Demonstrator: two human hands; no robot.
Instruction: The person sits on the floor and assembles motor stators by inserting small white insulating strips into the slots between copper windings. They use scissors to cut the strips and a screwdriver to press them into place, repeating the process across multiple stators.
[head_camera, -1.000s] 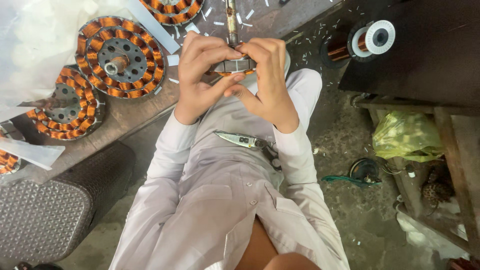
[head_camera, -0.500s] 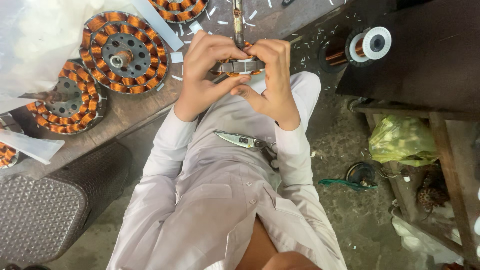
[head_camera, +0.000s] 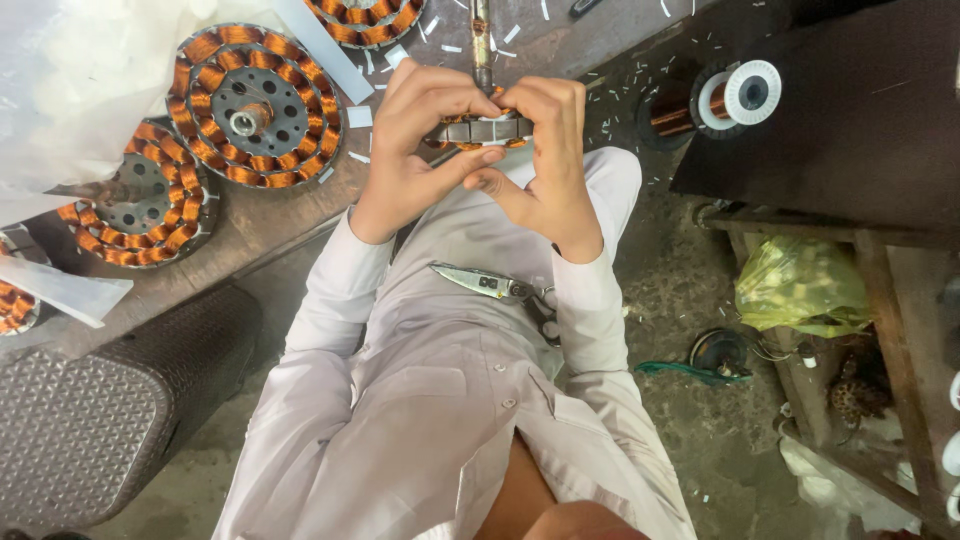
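Copper-wound stator (head_camera: 480, 128), seen edge-on, is held between both hands over the person's lap, just off the near edge of the workbench (head_camera: 290, 215). The left hand (head_camera: 415, 140) curls its fingers over the top and left side, thumb pressed beneath. The right hand (head_camera: 540, 150) clamps the other end, fingers bent tight over it. A thin rod (head_camera: 481, 40) rises behind the stator, possibly its shaft. Scissors (head_camera: 490, 285) lie on the lap. Two finished stators (head_camera: 255, 105) (head_camera: 135, 205) rest on the workbench's left part. A wire spool (head_camera: 715, 100) sits on the floor to the right.
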